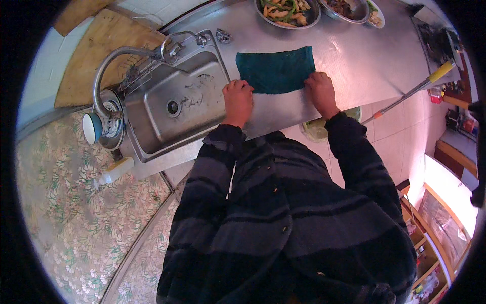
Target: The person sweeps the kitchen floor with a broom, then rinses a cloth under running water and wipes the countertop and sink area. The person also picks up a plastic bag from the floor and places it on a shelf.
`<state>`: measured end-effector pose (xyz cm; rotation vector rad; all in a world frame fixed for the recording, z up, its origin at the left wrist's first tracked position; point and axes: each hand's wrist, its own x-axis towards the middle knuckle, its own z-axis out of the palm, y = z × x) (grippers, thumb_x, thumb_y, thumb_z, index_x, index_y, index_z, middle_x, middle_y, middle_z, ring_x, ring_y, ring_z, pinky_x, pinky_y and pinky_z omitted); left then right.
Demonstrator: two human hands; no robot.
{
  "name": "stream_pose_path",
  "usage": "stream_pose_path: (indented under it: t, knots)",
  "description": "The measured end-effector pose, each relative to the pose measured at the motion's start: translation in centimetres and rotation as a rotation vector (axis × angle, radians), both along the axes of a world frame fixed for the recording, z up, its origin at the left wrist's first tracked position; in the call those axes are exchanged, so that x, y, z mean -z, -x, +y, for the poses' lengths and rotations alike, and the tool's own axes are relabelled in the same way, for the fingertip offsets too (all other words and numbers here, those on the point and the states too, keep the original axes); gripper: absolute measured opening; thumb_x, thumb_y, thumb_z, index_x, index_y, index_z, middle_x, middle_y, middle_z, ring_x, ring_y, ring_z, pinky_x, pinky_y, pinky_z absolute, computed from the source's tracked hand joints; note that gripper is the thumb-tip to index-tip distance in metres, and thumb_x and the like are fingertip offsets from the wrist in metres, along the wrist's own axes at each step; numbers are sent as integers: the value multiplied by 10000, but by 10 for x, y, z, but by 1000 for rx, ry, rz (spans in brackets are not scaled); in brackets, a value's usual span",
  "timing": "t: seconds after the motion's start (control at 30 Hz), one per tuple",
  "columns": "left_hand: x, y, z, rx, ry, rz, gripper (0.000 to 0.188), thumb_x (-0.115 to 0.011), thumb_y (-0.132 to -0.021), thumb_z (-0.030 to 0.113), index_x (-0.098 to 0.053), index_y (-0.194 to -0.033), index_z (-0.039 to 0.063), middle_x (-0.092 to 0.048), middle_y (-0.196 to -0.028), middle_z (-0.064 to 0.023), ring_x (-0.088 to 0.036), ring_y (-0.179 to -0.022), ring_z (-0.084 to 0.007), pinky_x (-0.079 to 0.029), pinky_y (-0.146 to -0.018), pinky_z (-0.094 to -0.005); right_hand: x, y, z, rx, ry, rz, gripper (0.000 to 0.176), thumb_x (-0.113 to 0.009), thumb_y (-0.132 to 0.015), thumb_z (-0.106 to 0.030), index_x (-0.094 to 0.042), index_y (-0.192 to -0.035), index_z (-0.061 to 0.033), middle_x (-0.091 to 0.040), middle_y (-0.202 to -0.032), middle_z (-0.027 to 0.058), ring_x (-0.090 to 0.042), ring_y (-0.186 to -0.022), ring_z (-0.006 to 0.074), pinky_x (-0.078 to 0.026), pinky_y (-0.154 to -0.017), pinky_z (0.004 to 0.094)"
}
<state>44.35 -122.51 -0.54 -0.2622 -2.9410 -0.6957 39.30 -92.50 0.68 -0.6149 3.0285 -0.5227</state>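
Note:
A dark teal cloth (276,72) lies spread as a rough rectangle on the stainless steel counter (353,64). My left hand (238,100) grips its near left corner, close to the sink's right rim. At the near right corner, my right hand (322,91) pinches the cloth between thumb and fingers. The far edge of the cloth is free and both far corners show. My fingertips are partly hidden by the backs of my hands.
Left of the cloth is a steel sink (201,110) with a curved faucet (102,76). A steel wool scrubber (223,36) lies behind it. Metal bowls of food (288,26) stand at the back. A yellow-gripped pole (410,93) leans at the right; bowls (110,142) stand left.

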Motion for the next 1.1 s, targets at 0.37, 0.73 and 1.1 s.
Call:
stream_pose_path:
  t: [0.37,0.73,1.1]
  knots:
    - [-102,45,-32,-146,-579,-229,132,-606,-874,112,-591,-948,3,-644,-899,-187,-637,-891,-362,-486,-836,-402,-94,38,19,64,688,-807,169,-552,-943,-168,-625,-973,-19,-583,-809,-2,-563,-750,102,-477,-675,269]
    - [-109,22,11,-164,-932,-636,197,-618,-936,109,-581,-1097,1,-652,-884,-54,-591,-841,-125,-469,-737,-277,-105,-10,-18,422,1207,-1119,209,-528,-973,-224,-623,-1039,-50,-615,-886,12,-618,-761,126,-568,-686,310]
    - [-161,3,86,42,-1053,-303,283,-563,-957,59,-554,-1234,2,-679,-1079,-201,-673,-997,-271,-521,-862,-343,-185,-22,-23,269,629,-159,207,-574,-979,-163,-608,-1106,-3,-683,-919,126,-664,-792,211,-519,-711,329]
